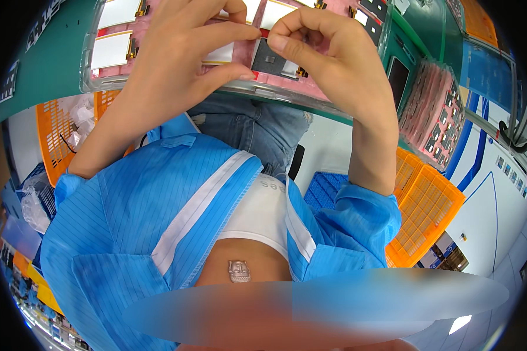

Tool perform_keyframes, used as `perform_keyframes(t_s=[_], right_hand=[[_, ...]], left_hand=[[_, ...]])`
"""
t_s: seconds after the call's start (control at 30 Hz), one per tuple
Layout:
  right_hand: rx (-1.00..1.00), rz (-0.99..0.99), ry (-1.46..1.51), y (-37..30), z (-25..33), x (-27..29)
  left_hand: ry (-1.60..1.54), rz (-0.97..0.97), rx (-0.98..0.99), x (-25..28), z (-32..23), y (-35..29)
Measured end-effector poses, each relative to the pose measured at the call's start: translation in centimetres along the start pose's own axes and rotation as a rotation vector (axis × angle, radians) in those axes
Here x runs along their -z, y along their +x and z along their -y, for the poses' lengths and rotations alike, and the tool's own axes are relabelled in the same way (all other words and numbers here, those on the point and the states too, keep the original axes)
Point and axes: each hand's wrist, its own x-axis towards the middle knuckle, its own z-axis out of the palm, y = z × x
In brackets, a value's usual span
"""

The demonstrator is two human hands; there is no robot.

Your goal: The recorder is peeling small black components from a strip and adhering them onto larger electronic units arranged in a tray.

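Observation:
A clear plastic tray [263, 88] with a pink lining holds rows of flat white panels [112, 51] with small black-and-gold connectors. Between my hands lies a panel bearing a dark grey square sheet [267, 61], with a red tab [264, 33] at its upper edge. My left hand [184, 55] is over the tray, thumb and index finger apart at the sheet's left side; the thumb tip is by another red bit. My right hand [339, 55] has thumb and index finger pinched at the sheet's upper edge; what they grip is mostly hidden.
The tray rests on a green tabletop [47, 82]. On the right are a dark phone-like slab [398, 79] and a stack of filled pink-lined trays [433, 114]. Orange baskets [430, 210] stand below the table at both sides, one holding clear plastic wrapping [82, 120].

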Motion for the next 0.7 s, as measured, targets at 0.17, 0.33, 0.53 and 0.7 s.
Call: perform_keyframes(t_s=[0.17,0.33,0.53,0.7], right_hand=[[-0.004,-0.020,0.015,-0.08,-0.05,-0.15],[0.011,-0.040,0.030,-0.16,0.03,-0.34],[0.092,-0.096,-0.066,-0.28,0.15,-0.37],[0.171,-0.127,-0.165,0.01,0.20,-0.40]], left_hand=[[-0.006,0.000,0.007,-0.09,-0.02,0.10],[0.006,-0.010,0.002,0.01,-0.07,0.16],[-0.003,-0.005,0.012,-0.06,-0.14,0.23],[-0.005,-0.006,-0.001,0.08,-0.09,0.31]])
